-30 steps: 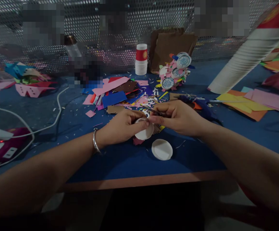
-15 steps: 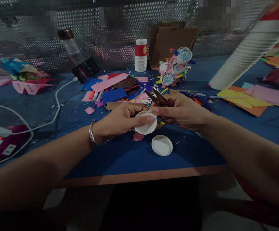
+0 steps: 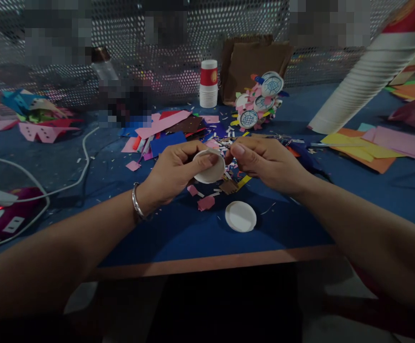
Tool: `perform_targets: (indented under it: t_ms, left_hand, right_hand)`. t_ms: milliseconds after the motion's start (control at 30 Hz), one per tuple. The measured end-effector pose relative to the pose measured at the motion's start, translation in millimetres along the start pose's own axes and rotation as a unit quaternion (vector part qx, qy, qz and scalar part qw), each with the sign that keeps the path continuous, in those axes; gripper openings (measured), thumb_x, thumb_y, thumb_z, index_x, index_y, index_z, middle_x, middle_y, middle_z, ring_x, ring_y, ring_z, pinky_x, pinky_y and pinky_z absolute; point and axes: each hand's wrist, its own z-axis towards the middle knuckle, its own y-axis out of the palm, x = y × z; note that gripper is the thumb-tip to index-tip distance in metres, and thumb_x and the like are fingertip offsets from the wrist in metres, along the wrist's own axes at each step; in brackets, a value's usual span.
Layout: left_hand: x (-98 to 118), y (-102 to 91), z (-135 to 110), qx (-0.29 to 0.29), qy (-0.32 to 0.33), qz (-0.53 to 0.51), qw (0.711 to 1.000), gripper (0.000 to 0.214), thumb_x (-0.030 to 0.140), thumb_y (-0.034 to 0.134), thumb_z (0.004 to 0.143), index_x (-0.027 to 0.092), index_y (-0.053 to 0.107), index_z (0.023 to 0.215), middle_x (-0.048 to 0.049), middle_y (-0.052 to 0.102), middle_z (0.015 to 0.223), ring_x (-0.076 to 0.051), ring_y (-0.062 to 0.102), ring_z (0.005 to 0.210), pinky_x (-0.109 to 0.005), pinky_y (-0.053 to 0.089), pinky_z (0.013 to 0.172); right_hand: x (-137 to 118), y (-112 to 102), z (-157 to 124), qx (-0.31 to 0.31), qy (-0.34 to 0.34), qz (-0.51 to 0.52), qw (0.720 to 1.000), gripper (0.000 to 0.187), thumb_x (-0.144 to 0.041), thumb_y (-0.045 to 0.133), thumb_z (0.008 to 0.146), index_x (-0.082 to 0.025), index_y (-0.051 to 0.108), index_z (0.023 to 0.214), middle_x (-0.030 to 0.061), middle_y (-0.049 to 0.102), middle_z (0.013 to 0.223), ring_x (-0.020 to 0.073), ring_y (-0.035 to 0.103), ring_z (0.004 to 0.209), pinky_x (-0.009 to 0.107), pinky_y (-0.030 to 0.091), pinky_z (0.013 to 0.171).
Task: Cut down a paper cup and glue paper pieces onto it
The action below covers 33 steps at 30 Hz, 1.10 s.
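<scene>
The left hand [image 3: 178, 169] is closed on a white disc [image 3: 209, 172], with the thumb lying over its face and the other fingers curled behind it. The right hand [image 3: 266, 162] is also closed, in a pinch around small scissors [image 3: 223, 143]; its fingers cover the handles, and I cannot tell whether the blades are spread. The relation that matters most is between the scissors and the disc: the disc is just to the left of the right fingertips and slightly nearer to the person, while the blades point left and away, by its far right rim. Whether they touch this rim is too small to tell. The disc is round, so it has no long axis; the left hand is the nearer one, because it carries the disc. Below the hands lie a brown scrap [image 3: 229, 186], a pink scrap [image 3: 206, 203] and a yellow strip [image 3: 244, 181]; a loose disc [image 3: 240, 216] rests closer to the front edge of the desk [image 3: 178, 245]. Beyond the hands there is a paper pile [image 3: 167, 143], then a cup stack [image 3: 208, 83] and, to its right, a decorated craft [image 3: 260, 101] before some cardboard [image 3: 257, 66]. A long cup stack [image 3: 364, 88] leans at the right.
</scene>
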Motion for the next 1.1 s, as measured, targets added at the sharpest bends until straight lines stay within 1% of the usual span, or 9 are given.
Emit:
perform_targets:
  t_ms: [100, 167, 233, 367, 533, 633, 733, 933, 1100]
  left_hand:
    - [0.0, 0.9, 0.8, 0.009, 0.019, 0.001, 1.000, 0.045, 0.059, 0.092, 0.082, 0.020, 0.071, 0.078, 0.0018, 0.061, 0.070, -0.010, 0.047, 0.061, -0.023, 0.037, 0.053]
    - [-0.1, 1.7, 0.5, 0.013, 0.026, 0.007, 1.000, 0.044, 0.060, 0.092, 0.082, 0.020, 0.074, 0.081, 0.0010, 0.064, 0.073, -0.010, 0.048, 0.062, -0.023, 0.037, 0.054]
    - [-0.8, 2.2, -0.2, 0.012, 0.031, 0.006, 0.999, 0.042, 0.058, 0.092, 0.083, 0.019, 0.075, 0.082, 0.0006, 0.066, 0.075, -0.010, 0.050, 0.064, -0.022, 0.038, 0.055]
    - [-2.9, 1.5, -0.5, -0.004, 0.039, 0.000, 0.999, 0.038, 0.055, 0.092, 0.085, 0.020, 0.077, 0.084, 0.0007, 0.067, 0.075, -0.010, 0.052, 0.065, -0.022, 0.040, 0.057]
    - [-1.4, 0.6, 0.1, -0.024, 0.042, 0.014, 0.999, 0.040, 0.056, 0.095, 0.081, 0.020, 0.078, 0.085, -0.0008, 0.069, 0.077, -0.012, 0.055, 0.067, -0.025, 0.044, 0.058]
    - [0.2, 1.2, -0.4, -0.031, 0.044, 0.004, 0.999, 0.038, 0.053, 0.095, 0.083, 0.020, 0.077, 0.082, 0.0005, 0.066, 0.073, -0.011, 0.052, 0.063, -0.025, 0.044, 0.058]
    - [0.7, 1.8, -0.3, -0.039, 0.048, -0.019, 0.998, 0.036, 0.048, 0.096, 0.083, 0.019, 0.075, 0.079, 0.0023, 0.062, 0.069, -0.009, 0.048, 0.060, -0.023, 0.044, 0.058]
    - [3.2, 3.1, 0.0, -0.048, 0.032, -0.050, 0.997, 0.039, 0.045, 0.098, 0.080, 0.016, 0.073, 0.075, 0.0030, 0.060, 0.066, -0.007, 0.048, 0.058, -0.020, 0.044, 0.057]
    - [4.7, 2.7, -0.9, -0.044, 0.020, -0.053, 0.997, 0.038, 0.045, 0.099, 0.079, 0.016, 0.075, 0.076, 0.0026, 0.062, 0.068, -0.008, 0.050, 0.059, -0.020, 0.043, 0.056]
  right_hand:
    - [1.1, -0.1, -2.1, 0.000, -0.021, -0.055, 0.998, 0.069, -0.087, 0.057, 0.097, -0.021, 0.061, 0.077, -0.0006, 0.050, 0.071, 0.0141, 0.041, 0.067, 0.033, 0.029, 0.061]
    - [3.1, 0.1, -3.4, -0.001, -0.019, -0.072, 0.997, 0.068, -0.086, 0.059, 0.097, -0.020, 0.068, 0.084, -0.0004, 0.054, 0.072, 0.0142, 0.043, 0.067, 0.033, 0.029, 0.062]
    - [5.3, 0.0, -4.0, -0.001, -0.018, -0.076, 0.997, 0.066, -0.084, 0.061, 0.098, -0.020, 0.070, 0.087, 0.0002, 0.057, 0.074, 0.0146, 0.046, 0.069, 0.032, 0.030, 0.064]
    - [6.2, -1.4, -3.0, -0.007, -0.043, -0.079, 0.996, 0.063, -0.080, 0.061, 0.101, -0.019, 0.068, 0.085, 0.0007, 0.061, 0.077, 0.0146, 0.049, 0.071, 0.032, 0.033, 0.067]
    - [2.1, -2.6, -2.9, -0.004, -0.051, -0.091, 0.995, 0.059, -0.076, 0.066, 0.100, -0.020, 0.067, 0.083, 0.0006, 0.061, 0.076, 0.0149, 0.049, 0.070, 0.033, 0.035, 0.067]
    - [0.0, -2.8, -4.5, 0.001, -0.052, -0.099, 0.994, 0.055, -0.071, 0.068, 0.101, -0.020, 0.065, 0.081, 0.0004, 0.060, 0.075, 0.0145, 0.048, 0.069, 0.034, 0.035, 0.066]
    - [-1.7, -3.1, -6.2, -0.003, -0.055, -0.117, 0.992, 0.053, -0.067, 0.067, 0.103, -0.021, 0.063, 0.078, 0.0005, 0.060, 0.074, 0.0146, 0.050, 0.069, 0.033, 0.036, 0.066]
    - [-3.2, -3.7, -8.3, 0.005, -0.081, -0.160, 0.984, 0.044, -0.052, 0.067, 0.106, -0.021, 0.060, 0.077, -0.0027, 0.054, 0.070, 0.0120, 0.044, 0.063, 0.031, 0.035, 0.064]
    - [-2.8, -4.0, -8.2, 0.008, -0.099, -0.165, 0.981, 0.045, -0.051, 0.066, 0.108, -0.021, 0.058, 0.075, -0.0029, 0.053, 0.069, 0.0118, 0.045, 0.063, 0.031, 0.035, 0.063]
